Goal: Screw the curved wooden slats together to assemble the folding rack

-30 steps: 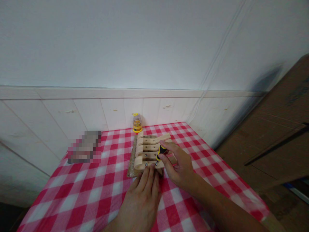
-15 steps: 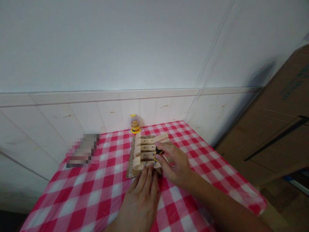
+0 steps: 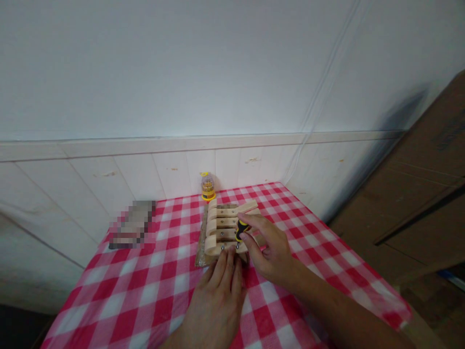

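A pale wooden piece with several curved slats (image 3: 216,248) and metal screws lies on a brown, plastic-wrapped pad (image 3: 202,245). Between the thumb and fingers of my right hand (image 3: 271,245) is a short screwdriver (image 3: 241,230) with a yellow and black handle. It stands over the right-hand screw (image 3: 237,246) of the nearest slat; whether its tip sits in the screw head I cannot tell. My left hand (image 3: 218,300) lies flat, fingers stretched out, with the fingertips against the near edge of the wood.
A clear bit container (image 3: 208,188) with a yellow base stands at the back by the wall. To the left lies a blurred flat object (image 3: 134,225). The red-and-white checked tablecloth (image 3: 163,271) covers the table. A large cardboard box (image 3: 410,208) leans at the right.
The whole view has shifted slightly, so everything appears a little further right. Both hands keep their places on the wooden piece, and the screwdriver stays in my right hand.
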A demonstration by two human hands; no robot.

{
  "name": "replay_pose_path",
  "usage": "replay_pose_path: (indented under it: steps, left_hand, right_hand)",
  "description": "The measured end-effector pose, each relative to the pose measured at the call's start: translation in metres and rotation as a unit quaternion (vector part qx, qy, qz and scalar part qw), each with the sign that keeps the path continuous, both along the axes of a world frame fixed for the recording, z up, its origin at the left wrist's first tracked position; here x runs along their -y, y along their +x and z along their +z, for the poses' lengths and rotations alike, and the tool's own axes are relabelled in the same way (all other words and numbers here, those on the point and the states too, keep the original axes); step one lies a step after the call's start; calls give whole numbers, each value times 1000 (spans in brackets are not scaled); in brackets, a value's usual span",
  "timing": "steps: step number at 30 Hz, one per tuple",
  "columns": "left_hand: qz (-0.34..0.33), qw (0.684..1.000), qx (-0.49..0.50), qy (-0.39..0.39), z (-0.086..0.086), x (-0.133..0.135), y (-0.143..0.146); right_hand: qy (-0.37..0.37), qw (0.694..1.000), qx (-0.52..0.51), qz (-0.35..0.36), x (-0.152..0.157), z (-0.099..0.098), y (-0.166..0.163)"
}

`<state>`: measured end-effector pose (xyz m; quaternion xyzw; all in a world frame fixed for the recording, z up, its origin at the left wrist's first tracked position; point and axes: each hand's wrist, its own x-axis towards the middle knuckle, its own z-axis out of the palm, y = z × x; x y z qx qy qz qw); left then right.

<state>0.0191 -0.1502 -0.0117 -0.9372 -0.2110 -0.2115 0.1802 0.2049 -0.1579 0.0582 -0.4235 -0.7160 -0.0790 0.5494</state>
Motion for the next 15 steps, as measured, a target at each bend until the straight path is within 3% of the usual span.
replay_pose_path:
  steps: [15]
  left_hand:
    - [-15, 1000, 8, -1, -3, -1, 0]
  right_hand:
    - [5, 1000, -12, -6, -1, 2, 1]
